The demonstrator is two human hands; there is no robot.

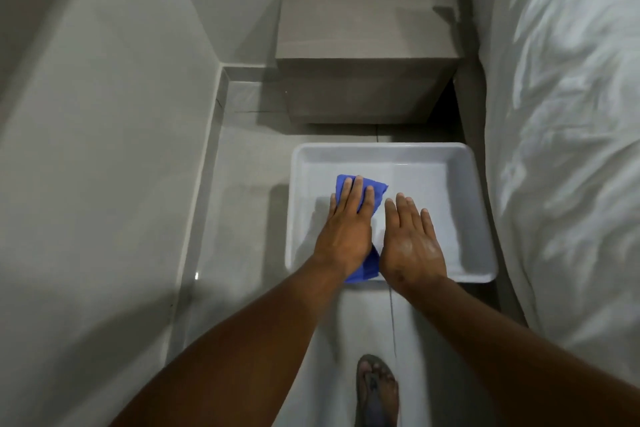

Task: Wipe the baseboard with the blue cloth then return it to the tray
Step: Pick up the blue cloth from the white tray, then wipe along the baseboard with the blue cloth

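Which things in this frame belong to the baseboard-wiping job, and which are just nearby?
Part of the job:
- blue cloth, under the left hand
- white tray on the floor
- baseboard along the left wall
- right hand, flat and open over the tray

Just nearby:
- wooden nightstand
- bed with white sheets
- sandalled foot

Left hand [346, 229] flat on blue cloth [377, 189] in white tray [474, 184]; right hand [412, 243] open beside it.

Both hands [346, 229] [412, 243] flat, fingers extended
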